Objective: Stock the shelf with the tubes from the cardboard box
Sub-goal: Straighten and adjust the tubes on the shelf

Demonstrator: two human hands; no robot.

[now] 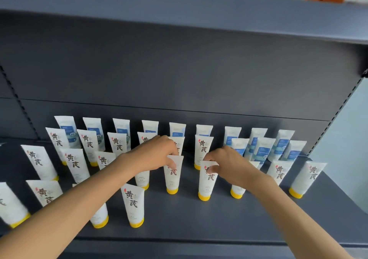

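Observation:
Several white tubes with yellow caps stand cap-down in rows on the dark grey shelf [199, 217]. My left hand [157, 155] pinches the top edge of one such tube [172, 179] in the middle of the shelf. My right hand [227, 163] pinches the top of the neighbouring tube [207, 183] just to its right. Both tubes stand upright on their caps. The cardboard box is not in view.
A back row of white tubes with blue labels [177, 129] lines the rear panel, with more of them [262, 151] at the right. A lone yellow-capped tube [133, 205] stands near the front edge. An upper shelf [179, 14] overhangs.

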